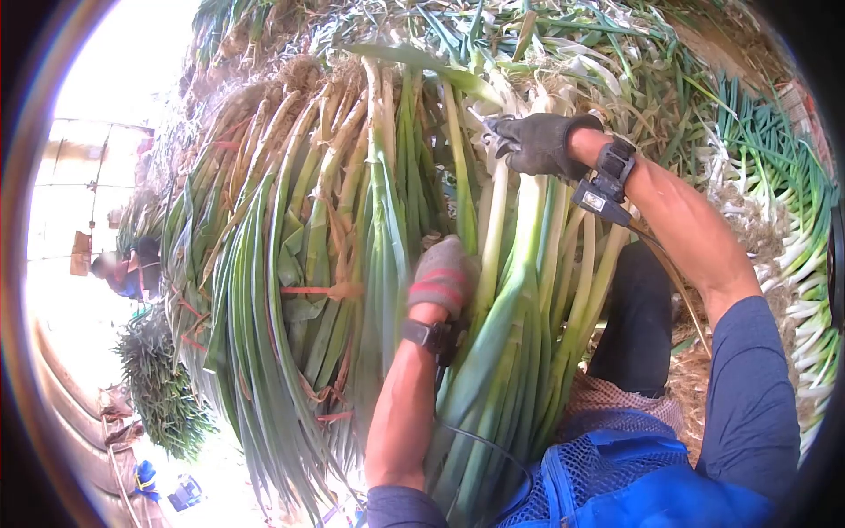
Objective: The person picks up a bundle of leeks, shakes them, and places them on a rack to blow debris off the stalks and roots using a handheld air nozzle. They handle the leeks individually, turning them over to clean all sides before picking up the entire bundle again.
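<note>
My left hand [443,275], in a grey glove with red stripes, is closed on a green onion stalk at the middle of the head view; its fingertips are partly hidden. Higher and to the right, my right hand [544,145], in a dark glove, has its fingers closed on a small metallic-looking thing [493,135] whose kind I cannot make out. It is near the pale root ends of the stalks. Long green onions [519,326] lie across my lap, leaves towards me. Beside my left hand hangs a large bundle of untrimmed green onions [299,229] with dry outer leaves.
Peeled green onions [805,255] with white ends lie in a row at the right. Leaf scraps [607,66] cover the pile at the top. A red tie [305,290] crosses the large bundle. Another person [132,268] is at the far left, above more green bundles [163,383].
</note>
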`<action>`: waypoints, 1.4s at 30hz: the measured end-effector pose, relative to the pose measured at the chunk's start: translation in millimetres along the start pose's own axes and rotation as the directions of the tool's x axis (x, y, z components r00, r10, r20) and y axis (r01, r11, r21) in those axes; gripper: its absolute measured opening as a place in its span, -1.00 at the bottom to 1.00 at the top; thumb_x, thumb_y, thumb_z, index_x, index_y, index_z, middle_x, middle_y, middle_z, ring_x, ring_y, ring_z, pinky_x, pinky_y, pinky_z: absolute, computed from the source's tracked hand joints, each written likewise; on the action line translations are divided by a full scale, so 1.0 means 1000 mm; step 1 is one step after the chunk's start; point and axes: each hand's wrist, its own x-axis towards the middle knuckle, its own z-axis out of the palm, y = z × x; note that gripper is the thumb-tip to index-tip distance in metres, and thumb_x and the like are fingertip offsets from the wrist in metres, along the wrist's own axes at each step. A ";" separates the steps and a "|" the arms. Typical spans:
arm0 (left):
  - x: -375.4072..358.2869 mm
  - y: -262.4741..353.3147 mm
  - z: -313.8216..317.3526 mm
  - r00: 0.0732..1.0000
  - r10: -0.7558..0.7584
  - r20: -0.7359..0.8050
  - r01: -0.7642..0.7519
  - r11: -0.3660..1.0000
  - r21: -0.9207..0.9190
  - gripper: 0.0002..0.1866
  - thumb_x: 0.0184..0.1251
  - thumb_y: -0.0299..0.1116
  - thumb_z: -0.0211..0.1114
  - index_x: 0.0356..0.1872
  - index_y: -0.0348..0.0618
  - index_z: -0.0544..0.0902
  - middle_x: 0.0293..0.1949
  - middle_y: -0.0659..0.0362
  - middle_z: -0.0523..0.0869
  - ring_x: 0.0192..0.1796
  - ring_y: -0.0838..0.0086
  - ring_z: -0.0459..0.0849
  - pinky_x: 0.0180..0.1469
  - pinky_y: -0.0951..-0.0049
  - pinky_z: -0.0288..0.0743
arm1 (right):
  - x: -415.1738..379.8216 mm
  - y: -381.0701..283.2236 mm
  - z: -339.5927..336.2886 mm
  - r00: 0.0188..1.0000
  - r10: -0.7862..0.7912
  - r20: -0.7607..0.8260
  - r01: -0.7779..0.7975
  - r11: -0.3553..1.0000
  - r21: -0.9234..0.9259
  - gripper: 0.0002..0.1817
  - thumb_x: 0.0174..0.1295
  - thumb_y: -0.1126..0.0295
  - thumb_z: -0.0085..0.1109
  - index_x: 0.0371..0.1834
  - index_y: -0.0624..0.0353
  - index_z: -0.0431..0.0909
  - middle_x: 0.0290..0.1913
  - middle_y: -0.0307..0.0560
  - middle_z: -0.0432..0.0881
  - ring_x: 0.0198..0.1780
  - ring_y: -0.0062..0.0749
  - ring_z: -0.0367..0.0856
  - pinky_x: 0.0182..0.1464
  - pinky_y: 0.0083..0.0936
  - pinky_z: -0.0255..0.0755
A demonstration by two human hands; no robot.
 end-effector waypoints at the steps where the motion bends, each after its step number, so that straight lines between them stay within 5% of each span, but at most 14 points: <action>1: -0.006 0.000 0.001 1.000 0.003 0.002 -0.003 1.000 0.008 -0.66 0.35 -0.21 0.38 -0.18 -0.38 0.75 -0.16 -0.35 0.78 0.02 -0.24 0.77 0.11 -0.01 0.66 | -0.003 -0.004 -0.002 1.000 -0.009 -0.004 0.009 1.000 0.023 -0.20 0.21 0.15 0.22 0.55 0.22 0.39 0.24 0.33 0.68 0.22 0.16 0.70 0.32 -0.14 0.53; 7: -0.044 -0.007 0.016 1.000 -0.011 0.026 0.011 1.000 -0.012 -0.72 0.39 -0.30 0.28 -0.14 -0.37 0.73 -0.12 -0.37 0.77 0.05 -0.26 0.75 0.11 -0.03 0.65 | 0.033 -0.001 0.006 0.997 -0.023 -0.071 0.024 0.999 0.024 -0.17 0.20 0.12 0.20 0.58 0.20 0.37 0.23 0.30 0.70 0.19 0.20 0.72 0.30 -0.13 0.55; 9: -0.055 0.002 0.016 0.999 -0.014 0.043 0.015 1.000 -0.024 -0.73 0.40 -0.31 0.26 -0.12 -0.37 0.71 -0.12 -0.36 0.76 0.05 -0.25 0.75 0.10 -0.05 0.64 | 0.056 0.001 0.021 0.991 -0.084 -0.107 0.076 0.994 -0.080 -0.52 0.19 0.21 0.16 0.15 0.22 0.63 0.06 0.26 0.77 0.02 0.10 0.78 0.10 -0.15 0.61; 13: -0.071 0.011 0.021 0.999 0.005 0.033 -0.004 1.000 -0.015 -0.73 0.40 -0.30 0.26 -0.16 -0.36 0.71 -0.14 -0.34 0.77 0.00 -0.26 0.75 0.05 -0.06 0.63 | 0.056 0.010 0.036 0.983 -0.149 -0.109 0.132 0.980 -0.151 -0.69 0.23 0.30 0.13 -0.14 0.21 0.79 -0.12 0.19 0.80 -0.08 0.01 0.81 0.00 -0.16 0.63; 16: -0.078 0.016 0.026 0.988 -0.034 0.153 0.037 0.999 -0.015 -0.61 0.46 -0.11 0.29 -0.06 -0.33 0.67 -0.07 -0.30 0.77 0.09 -0.23 0.72 0.14 -0.06 0.59 | 0.057 0.030 0.047 0.965 -0.173 -0.199 0.164 0.985 -0.061 -0.59 0.19 0.24 0.18 0.02 0.22 0.75 -0.03 0.22 0.81 -0.02 0.01 0.82 0.04 -0.15 0.64; 18: -0.081 0.017 0.033 0.989 -0.029 0.142 0.028 1.000 0.013 -0.61 0.48 -0.11 0.27 -0.08 -0.32 0.68 -0.09 -0.28 0.77 0.07 -0.22 0.73 0.13 -0.05 0.58 | 0.012 0.007 0.022 0.958 -0.135 -0.254 0.188 0.962 0.198 -0.53 0.16 0.19 0.20 0.04 0.27 0.74 -0.03 0.29 0.80 -0.02 0.03 0.82 0.05 -0.16 0.66; 21: -0.084 0.023 0.029 0.988 -0.038 0.150 0.031 0.998 0.049 -0.63 0.49 -0.12 0.24 -0.09 -0.30 0.69 -0.09 -0.27 0.77 0.05 -0.22 0.73 0.12 -0.06 0.58 | 0.019 0.010 0.029 0.999 -0.033 -0.038 0.033 0.999 -0.004 -0.46 0.18 0.20 0.22 0.20 0.24 0.66 0.04 0.27 0.79 0.03 0.10 0.80 0.11 -0.18 0.64; 24: -0.088 0.021 0.033 0.992 -0.010 0.128 0.003 0.998 0.055 -0.65 0.49 -0.14 0.24 -0.09 -0.28 0.70 -0.09 -0.27 0.77 0.04 -0.22 0.73 0.11 -0.06 0.58 | 0.009 0.010 0.035 0.968 -0.118 -0.220 0.149 0.980 0.130 -0.49 0.17 0.21 0.24 0.18 0.21 0.69 0.04 0.24 0.79 0.02 0.10 0.80 0.09 -0.18 0.65; 29: -0.103 0.045 0.023 0.984 0.017 0.177 -0.041 0.991 0.131 -0.73 0.44 -0.24 0.22 -0.11 -0.23 0.72 -0.08 -0.23 0.78 0.03 -0.18 0.75 0.08 -0.06 0.59 | 0.009 0.011 0.041 0.992 -0.057 -0.110 0.056 0.998 -0.014 -0.56 0.16 0.20 0.24 0.06 0.18 0.75 -0.04 0.21 0.82 -0.01 0.02 0.83 0.04 -0.19 0.67; 33: -0.115 0.051 0.023 0.980 0.087 0.176 -0.110 0.986 0.123 -0.75 0.43 -0.29 0.17 -0.15 -0.22 0.73 -0.10 -0.20 0.79 -0.04 -0.17 0.77 0.02 -0.06 0.61 | -0.043 -0.005 0.023 0.993 -0.107 0.045 0.103 0.992 0.077 -0.16 0.14 0.12 0.25 0.57 0.14 0.39 0.27 0.34 0.67 0.20 0.15 0.72 0.32 -0.10 0.53; 34: -0.116 0.048 0.023 0.986 0.105 0.133 -0.121 0.985 0.121 -0.75 0.44 -0.29 0.16 -0.17 -0.22 0.73 -0.11 -0.19 0.79 -0.06 -0.17 0.77 0.01 -0.06 0.62 | -0.049 -0.001 0.024 0.985 -0.164 -0.053 0.167 0.985 0.053 -0.28 0.28 0.03 0.16 0.47 0.18 0.47 0.05 0.33 0.76 0.04 0.22 0.75 0.19 -0.02 0.57; 36: -0.117 0.042 0.018 0.988 0.143 0.050 -0.148 0.982 0.120 -0.75 0.46 -0.29 0.15 -0.20 -0.22 0.73 -0.13 -0.18 0.79 -0.09 -0.16 0.77 -0.01 -0.06 0.62 | -0.054 0.007 0.032 0.970 -0.017 -0.244 0.056 0.987 0.153 -0.27 0.32 0.01 0.15 0.50 0.17 0.44 0.03 0.32 0.76 0.00 0.21 0.75 0.17 -0.01 0.57; 38: -0.114 0.030 0.017 0.994 0.084 -0.073 -0.065 0.972 0.226 -0.74 0.47 -0.20 0.22 -0.21 -0.19 0.73 -0.18 -0.11 0.79 -0.12 -0.09 0.78 -0.02 -0.01 0.64 | -0.071 -0.004 0.027 0.981 -0.079 -0.178 0.128 0.949 0.289 -0.23 0.36 0.02 0.25 0.60 0.11 0.36 0.03 0.24 0.77 -0.04 -0.03 0.79 0.11 -0.24 0.61; 42: -0.099 0.001 -0.028 0.899 0.074 -0.431 -0.171 0.967 -0.191 -0.71 0.41 -0.21 0.41 0.00 -0.17 0.78 -0.06 -0.09 0.82 -0.03 0.02 0.81 0.08 0.16 0.66 | -0.099 -0.042 0.047 0.970 -0.189 -0.154 0.238 0.866 0.439 -0.27 0.37 0.16 0.33 0.59 0.09 0.39 0.11 0.08 0.77 -0.02 -0.37 0.73 0.16 -0.43 0.55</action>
